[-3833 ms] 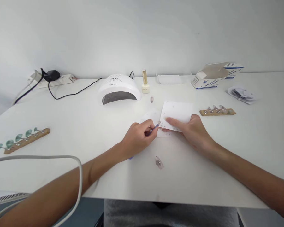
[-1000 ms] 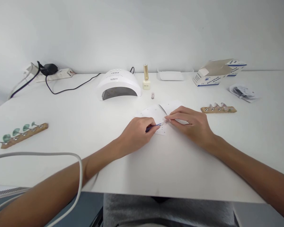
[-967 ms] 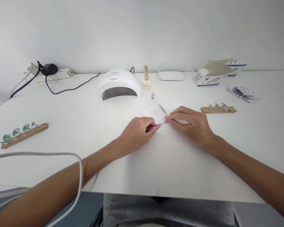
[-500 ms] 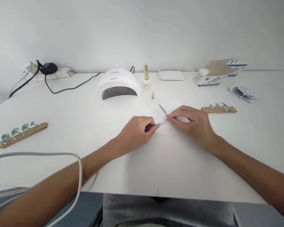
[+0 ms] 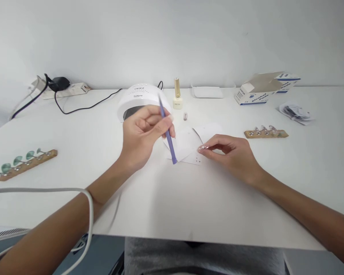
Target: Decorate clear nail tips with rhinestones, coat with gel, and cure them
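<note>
White tabletop [image 5: 232, 214] met a pale wall [image 5: 203, 42]; at left lay a wooden strip [image 5: 31, 166] with green discs [image 5: 17, 160], then the left hand [image 5: 145, 133], in front of a white lamp [image 5: 137, 91], had just raised and upended a purple tool [image 5: 170, 144] pinched between thumb and fingers, near white papers [image 5: 186, 141]; the small clear piece [image 5: 204, 147] it had been held to was now apart, pinched in the right hand [image 5: 232, 157], so work on it seemed paused

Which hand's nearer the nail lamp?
Left. The left hand, holding a purple tool, is in front of the nail lamp, covering part of its opening in view; the right hand, pinching a nail tip, is well to its right.
</note>
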{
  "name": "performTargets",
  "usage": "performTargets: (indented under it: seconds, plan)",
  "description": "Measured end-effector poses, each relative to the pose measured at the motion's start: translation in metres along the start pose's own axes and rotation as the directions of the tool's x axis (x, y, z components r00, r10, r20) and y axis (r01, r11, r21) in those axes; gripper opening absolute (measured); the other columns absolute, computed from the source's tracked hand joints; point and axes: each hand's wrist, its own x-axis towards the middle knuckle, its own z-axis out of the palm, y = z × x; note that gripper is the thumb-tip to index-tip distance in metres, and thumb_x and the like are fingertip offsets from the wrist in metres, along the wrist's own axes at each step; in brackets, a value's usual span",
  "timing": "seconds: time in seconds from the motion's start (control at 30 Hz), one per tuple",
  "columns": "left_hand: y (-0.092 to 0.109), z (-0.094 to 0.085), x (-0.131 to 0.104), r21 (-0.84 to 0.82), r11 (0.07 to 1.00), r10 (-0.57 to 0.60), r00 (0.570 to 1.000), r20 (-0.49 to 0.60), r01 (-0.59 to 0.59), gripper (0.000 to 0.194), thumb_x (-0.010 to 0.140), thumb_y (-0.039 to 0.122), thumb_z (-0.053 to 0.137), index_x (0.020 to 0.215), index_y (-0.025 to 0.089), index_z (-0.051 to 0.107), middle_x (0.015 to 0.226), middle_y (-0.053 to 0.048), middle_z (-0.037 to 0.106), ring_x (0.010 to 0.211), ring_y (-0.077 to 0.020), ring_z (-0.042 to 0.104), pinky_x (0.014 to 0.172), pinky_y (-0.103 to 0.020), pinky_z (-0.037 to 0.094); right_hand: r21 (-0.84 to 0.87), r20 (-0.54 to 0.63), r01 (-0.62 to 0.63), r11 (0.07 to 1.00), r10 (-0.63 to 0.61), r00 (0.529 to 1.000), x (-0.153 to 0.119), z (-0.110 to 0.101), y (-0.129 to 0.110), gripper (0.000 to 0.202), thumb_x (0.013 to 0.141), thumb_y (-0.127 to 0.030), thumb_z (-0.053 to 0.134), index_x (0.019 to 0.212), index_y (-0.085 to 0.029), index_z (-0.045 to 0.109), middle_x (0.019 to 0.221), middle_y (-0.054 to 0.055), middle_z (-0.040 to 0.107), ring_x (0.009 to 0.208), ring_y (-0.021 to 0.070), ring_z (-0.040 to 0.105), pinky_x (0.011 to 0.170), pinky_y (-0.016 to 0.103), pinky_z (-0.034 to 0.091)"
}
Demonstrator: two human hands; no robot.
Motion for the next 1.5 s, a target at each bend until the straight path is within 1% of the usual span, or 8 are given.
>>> performTargets:
  seconds: [0.1,0.2,0.47,0.8,1.03,1.17,1.37,1.5]
  plan:
    - [0.004,0.002,-0.001,-0.049,0.999,-0.025,0.997,-0.076,0.022,0.02,0.084,0.033,0.063,0.082,0.022,0.046,0.054,0.006,0.059,0.04,-0.0098,0.055,0.032,-0.02,0.035,0.002,0.028,-0.049,0.999,0.048,0.998,-0.004,0.003,-0.002,0.018,0.075,-0.037,0.072,0.069,-0.022,0.063,0.076,0.002,0.07,0.073,0.0182,0.066,0.066,0.032,0.054]
    - [0.005,0.006,-0.004,-0.067,0.997,-0.041,0.995,-0.089,0.035,0.027,0.081,0.033,0.066,0.082,0.023,0.042,0.054,0.007,0.06,0.045,-0.0141,0.063,0.035,-0.022,0.046,-0.023,0.063,-0.058,0.998,0.059,0.996,-0.006,0.005,-0.006,0.02,0.075,-0.037,0.071,0.067,-0.022,0.062,0.073,0.001,0.068,0.069,0.0166,0.065,0.062,0.029,0.052]
    - [0.001,0.011,-0.011,-0.091,0.989,-0.114,0.993,0.018,0.115,0.024,0.079,0.03,0.067,0.08,0.018,0.047,0.061,0.003,0.066,0.046,-0.0177,0.067,0.044,-0.03,0.058,-0.085,0.061,0.007,0.996,-0.001,0.998,-0.01,0.009,-0.013,0.015,0.078,-0.028,0.069,0.066,-0.022,0.061,0.068,-0.002,0.065,0.063,0.0124,0.059,0.06,0.025,0.05]
    - [-0.003,0.011,-0.01,-0.014,0.994,-0.112,0.992,-0.053,0.111,0.02,0.079,0.024,0.067,0.077,0.017,0.048,0.059,0.003,0.064,0.046,-0.0184,0.067,0.045,-0.029,0.058,-0.03,0.034,0.076,0.997,-0.075,0.997,-0.005,0.006,-0.008,0.013,0.078,-0.032,0.07,0.07,-0.023,0.065,0.073,0.0,0.068,0.071,0.0166,0.064,0.066,0.031,0.052]
    - [-0.007,0.007,-0.007,-0.092,0.989,-0.12,0.991,-0.053,0.115,0.024,0.08,0.031,0.067,0.08,0.018,0.046,0.062,0.002,0.065,0.043,-0.0175,0.065,0.042,-0.029,0.057,-0.038,0.044,0.045,0.998,-0.043,0.998,-0.007,0.006,-0.007,0.012,0.078,-0.033,0.07,0.07,-0.024,0.067,0.075,0.001,0.07,0.074,0.0184,0.066,0.068,0.033,0.054]
    - [-0.001,0.013,-0.012,-0.092,0.988,-0.126,0.992,0.011,0.127,0.023,0.08,0.028,0.067,0.078,0.017,0.046,0.063,0.0,0.067,0.044,-0.0181,0.065,0.042,-0.03,0.056,-0.041,0.062,0.064,0.997,-0.061,0.996,-0.007,0.007,-0.008,0.009,0.078,-0.029,0.07,0.071,-0.024,0.069,0.076,0.001,0.07,0.073,0.0177,0.066,0.069,0.033,0.054]
    - [-0.005,0.01,-0.01,0.056,0.997,-0.05,0.996,-0.076,0.054,0.02,0.078,0.024,0.068,0.075,0.017,0.05,0.057,0.003,0.062,0.046,-0.0157,0.066,0.046,-0.026,0.056,0.019,0.04,0.04,0.999,-0.041,0.998,-0.004,0.004,-0.008,0.013,0.075,-0.035,0.073,0.07,-0.023,0.069,0.075,0.002,0.071,0.073,0.0184,0.067,0.068,0.034,0.056]
    - [-0.012,0.002,-0.003,-0.016,0.996,-0.087,0.993,-0.074,0.086,0.024,0.077,0.028,0.07,0.076,0.017,0.049,0.061,0.002,0.064,0.041,-0.0159,0.064,0.041,-0.027,0.055,0.033,0.019,0.012,0.999,-0.012,1.0,-0.003,0.003,-0.008,0.008,0.073,-0.031,0.075,0.072,-0.024,0.071,0.076,0.002,0.072,0.072,0.0179,0.067,0.069,0.034,0.058]
